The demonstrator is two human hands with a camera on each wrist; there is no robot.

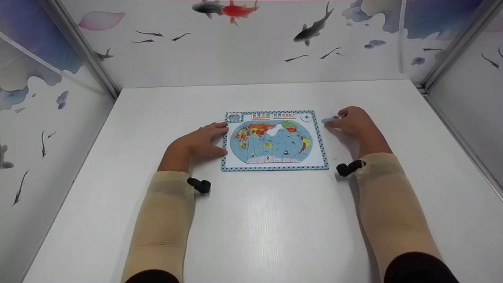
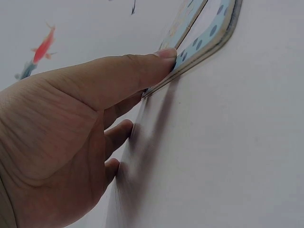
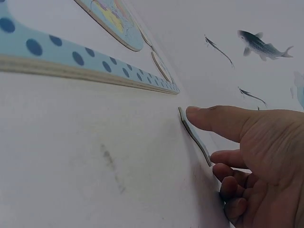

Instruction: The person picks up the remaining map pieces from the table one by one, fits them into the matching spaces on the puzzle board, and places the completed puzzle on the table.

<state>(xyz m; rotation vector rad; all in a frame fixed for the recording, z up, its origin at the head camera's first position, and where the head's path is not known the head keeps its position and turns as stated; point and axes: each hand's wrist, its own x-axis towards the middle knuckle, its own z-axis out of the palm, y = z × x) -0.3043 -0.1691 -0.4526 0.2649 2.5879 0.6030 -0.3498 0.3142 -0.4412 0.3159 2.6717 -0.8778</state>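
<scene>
A world-map jigsaw puzzle [image 1: 271, 147] in a blue dotted frame lies flat on the white table. A white patch of backing shows in the upper middle of its map. My left hand [image 1: 206, 140] is at the frame's left side, fingers spread and thumb touching the edge; in the left wrist view that thumb [image 2: 152, 66] rests against the dotted border. To the right of the frame, my right hand [image 1: 355, 122] pinches a small blue puzzle piece [image 1: 329, 120] by its edges. The right wrist view shows this thin piece [image 3: 194, 135] between thumb and fingers, tilted close to the tabletop.
The white table [image 1: 267, 220] stretches around the puzzle on every side. White panels painted with fish [image 1: 314, 29] stand behind it and at both sides. A small black device [image 1: 199, 185] sticks out from the left sleeve, another [image 1: 349, 168] from the right.
</scene>
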